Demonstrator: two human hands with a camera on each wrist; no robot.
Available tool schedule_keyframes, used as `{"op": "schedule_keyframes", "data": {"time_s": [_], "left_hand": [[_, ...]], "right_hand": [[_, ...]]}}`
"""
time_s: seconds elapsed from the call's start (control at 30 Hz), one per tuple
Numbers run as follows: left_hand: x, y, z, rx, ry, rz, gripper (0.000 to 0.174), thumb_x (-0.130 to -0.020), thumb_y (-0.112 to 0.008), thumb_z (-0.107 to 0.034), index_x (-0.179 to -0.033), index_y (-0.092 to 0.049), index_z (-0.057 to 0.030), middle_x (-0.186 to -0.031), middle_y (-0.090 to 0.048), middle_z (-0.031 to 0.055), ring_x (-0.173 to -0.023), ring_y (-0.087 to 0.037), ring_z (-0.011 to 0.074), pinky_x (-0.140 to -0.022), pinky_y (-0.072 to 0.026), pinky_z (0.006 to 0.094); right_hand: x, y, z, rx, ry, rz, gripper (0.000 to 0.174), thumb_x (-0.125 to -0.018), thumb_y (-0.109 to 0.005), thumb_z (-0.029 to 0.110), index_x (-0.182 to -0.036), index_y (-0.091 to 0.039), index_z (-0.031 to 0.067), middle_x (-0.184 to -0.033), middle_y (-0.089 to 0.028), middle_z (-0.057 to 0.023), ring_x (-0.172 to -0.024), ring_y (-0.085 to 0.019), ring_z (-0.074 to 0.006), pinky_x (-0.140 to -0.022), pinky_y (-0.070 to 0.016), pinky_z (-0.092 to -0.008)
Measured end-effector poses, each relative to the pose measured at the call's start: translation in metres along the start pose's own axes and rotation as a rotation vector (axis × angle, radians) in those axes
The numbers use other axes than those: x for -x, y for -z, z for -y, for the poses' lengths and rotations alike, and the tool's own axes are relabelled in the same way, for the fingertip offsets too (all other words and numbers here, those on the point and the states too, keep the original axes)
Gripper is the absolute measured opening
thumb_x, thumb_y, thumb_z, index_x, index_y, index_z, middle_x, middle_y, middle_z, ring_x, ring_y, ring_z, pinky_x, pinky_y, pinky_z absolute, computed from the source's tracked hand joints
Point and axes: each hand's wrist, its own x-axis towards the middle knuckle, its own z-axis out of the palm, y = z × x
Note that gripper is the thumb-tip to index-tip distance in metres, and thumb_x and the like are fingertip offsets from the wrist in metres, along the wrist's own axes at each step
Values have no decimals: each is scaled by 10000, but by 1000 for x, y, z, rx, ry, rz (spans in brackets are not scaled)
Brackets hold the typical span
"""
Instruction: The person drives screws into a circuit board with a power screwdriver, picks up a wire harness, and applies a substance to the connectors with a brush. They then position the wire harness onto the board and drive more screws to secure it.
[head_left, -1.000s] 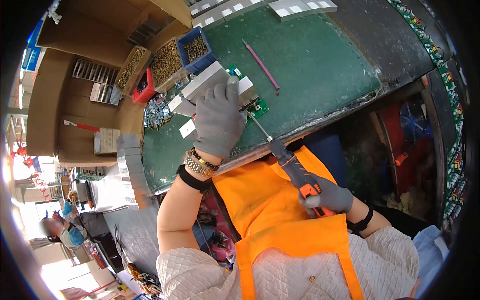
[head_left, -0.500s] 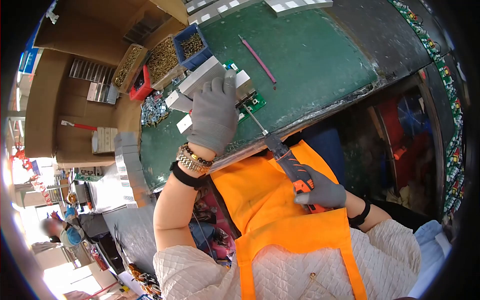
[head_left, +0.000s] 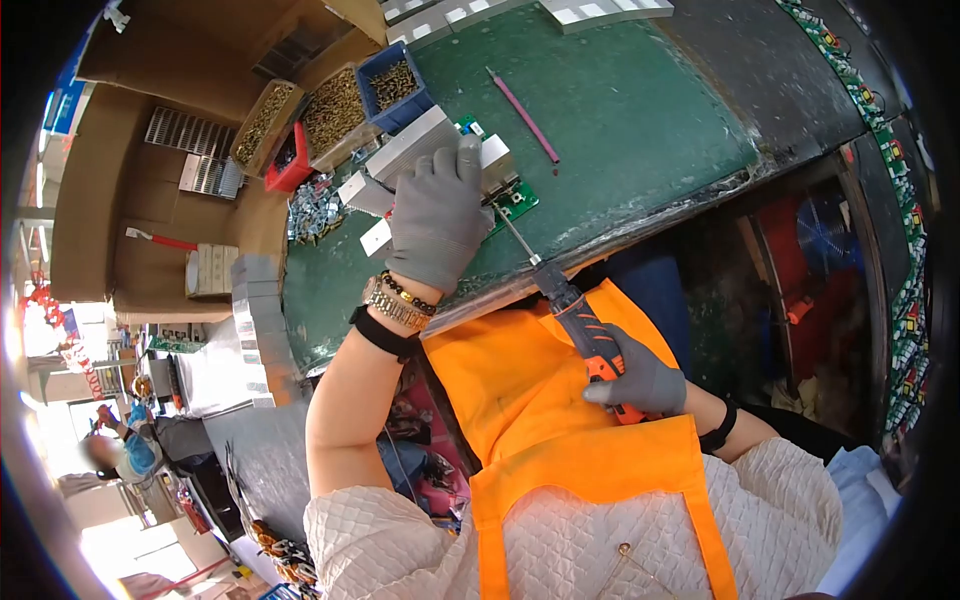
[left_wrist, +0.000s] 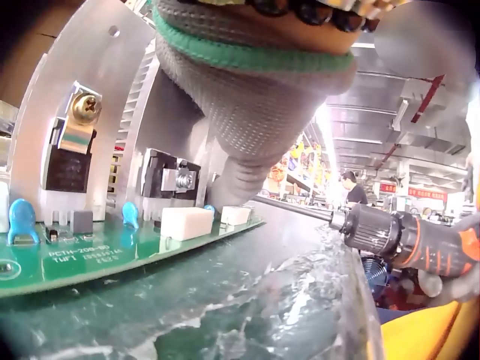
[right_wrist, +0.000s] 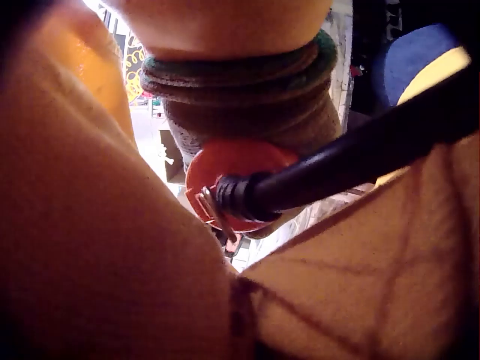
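A green circuit board point(left_wrist: 112, 251) lies on the green bench mat, with upright aluminium heat sinks point(head_left: 412, 147) standing along it. My gloved left hand point(head_left: 437, 222) grips the heat sinks from above, its fingers bent over them. In the left wrist view, black components are fixed to the metal by a brass-coloured screw point(left_wrist: 87, 107) and a silver screw point(left_wrist: 184, 178). My gloved right hand point(head_left: 650, 380) grips an electric screwdriver point(head_left: 580, 325) by its orange and black body. Its long bit point(head_left: 518, 236) slants up to the board's near side beside the left hand; the tip is hidden behind the left glove.
A purple pen-like stick point(head_left: 524, 115) lies beyond the board. Bins of brass screws point(head_left: 335, 112), a blue bin point(head_left: 392, 88) and a red bin point(head_left: 290, 160) stand left of it. Loose metal clips point(head_left: 313, 210) are heaped nearby. Stacked aluminium blocks point(head_left: 258, 330) line the left edge.
The right hand and screwdriver have shifted slightly left and toward the board. The left hand keeps its place on the heat sinks. The head view has swayed a little.
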Motion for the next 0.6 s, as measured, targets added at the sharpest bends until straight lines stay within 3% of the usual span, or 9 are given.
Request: {"op": "schedule_keyframes", "data": {"time_s": [0.2, 0.37, 0.6], "left_hand": [[0, -2, 0, -36, -2, 29, 801, -692, -806, -284, -1358, -425, -57, -1051, -588, 134, -949, -615, 309, -814, -487, 401], [0, -8, 4, -37, -32, -9, 817, -673, -827, -254, -1357, -427, -58, -1055, -589, 132, -962, -612, 311, -804, -490, 406], [1, 0, 1, -11, -23, 6, 809, -668, -835, -270, -1339, -444, -44, -1060, -585, 137, -965, -610, 313, -820, -484, 403]], "right_hand": [[1, 1, 3, -12, 11, 7, 657, -723, -804, 138, -1258, -428, 73, -839, -574, -34, -651, -577, -102, -580, -502, -265], [3, 2, 1, -191, -53, 122, 618, -769, -756, 96, -1266, -390, 73, -819, -559, -35, -600, -570, -113, -547, -499, -286], [1, -8, 4, -215, -50, 76, 567, -783, -743, 100, -1235, -402, 75, -808, -552, -34, -588, -563, -120, -534, -490, -291]]}}
